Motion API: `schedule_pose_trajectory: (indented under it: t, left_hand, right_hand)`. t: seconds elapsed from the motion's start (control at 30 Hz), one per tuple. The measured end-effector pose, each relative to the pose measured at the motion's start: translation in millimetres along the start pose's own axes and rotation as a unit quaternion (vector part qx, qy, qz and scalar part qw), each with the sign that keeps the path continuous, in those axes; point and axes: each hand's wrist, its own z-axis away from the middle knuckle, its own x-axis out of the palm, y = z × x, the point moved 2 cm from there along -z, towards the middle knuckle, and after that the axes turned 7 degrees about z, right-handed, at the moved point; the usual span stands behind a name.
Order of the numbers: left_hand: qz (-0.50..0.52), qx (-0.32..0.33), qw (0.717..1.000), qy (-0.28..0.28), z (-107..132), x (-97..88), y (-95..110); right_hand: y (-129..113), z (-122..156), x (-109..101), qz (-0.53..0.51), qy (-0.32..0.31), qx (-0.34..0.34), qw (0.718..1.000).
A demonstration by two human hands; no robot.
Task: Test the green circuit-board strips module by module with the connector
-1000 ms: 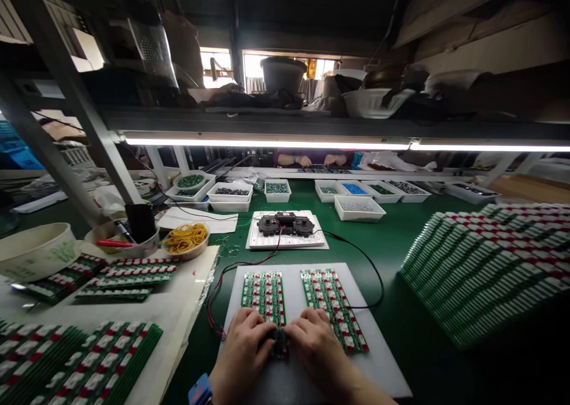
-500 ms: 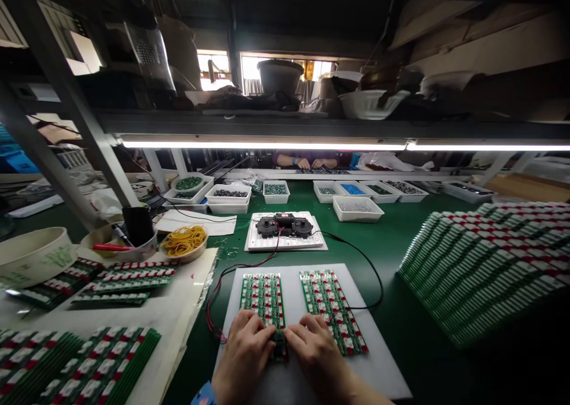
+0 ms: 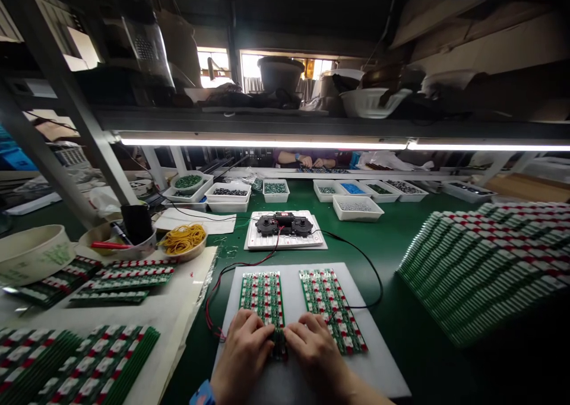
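Observation:
Two green circuit board panels with rows of white and red parts lie side by side on a pale work mat (image 3: 378, 366). At the near end of the left circuit board panel (image 3: 262, 292), my left hand (image 3: 244, 347) has its fingers bent around the left edge. My right hand (image 3: 315, 347) grips the opposite edge with fingers together. The fingertips cover part of the panel's near end, and whether a small part lies under them is hidden. Just right of my right hand, the second circuit board panel (image 3: 332, 307) lies flat, a black wire reaching its right edge.
A tall stack of circuit boards (image 3: 481, 268) stands at right; more board stacks (image 3: 98, 363) are at left. Behind the mat sits a black device with two round ends (image 3: 285, 224). Yellow rubber bands (image 3: 183, 239) and part trays (image 3: 358, 209) surround it. Across the bench are a co-worker's hands (image 3: 312, 161).
My hands stay at the near end of the left panel with almost no movement. Across the bench, the co-worker's hands have shifted slightly.

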Motion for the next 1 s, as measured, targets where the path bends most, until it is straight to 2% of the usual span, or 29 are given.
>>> schedule_pose_trajectory:
  t: [0.13, 0.27, 0.53, 0.67, 0.9, 1.0]
  left_hand:
    - [0.015, -0.029, 0.999, -0.026, -3.7, -2.6, 2.4]
    - [0.014, -0.039, 0.999, -0.024, -4.2, -3.6, 4.6]
    - [0.002, -0.046, 0.995, -0.084, -5.9, -10.1, 8.3]
    - [0.02, -0.045, 0.995, -0.089, -6.6, -17.8, 11.6]
    - [0.057, -0.072, 0.993, -0.074, -12.0, -21.1, 12.2]
    - [0.126, -0.08, 0.987, -0.053, -15.9, -30.9, 14.1]
  right_hand:
    - [-0.2, -2.5, -0.2, 0.003, 0.027, -0.023, 0.999]
    - [1.1, -3.3, 0.9, -0.043, 0.036, 0.013, 0.998]
    - [4.5, -7.0, -5.3, -0.1, -0.044, 0.045, 0.993]
    - [7.1, -11.8, -9.3, -0.118, -0.064, 0.061, 0.989]
    - [7.3, -27.6, -21.3, -0.116, -0.016, 0.039, 0.992]
    - [7.5, -35.5, -41.4, -0.118, 0.063, 0.024, 0.991]
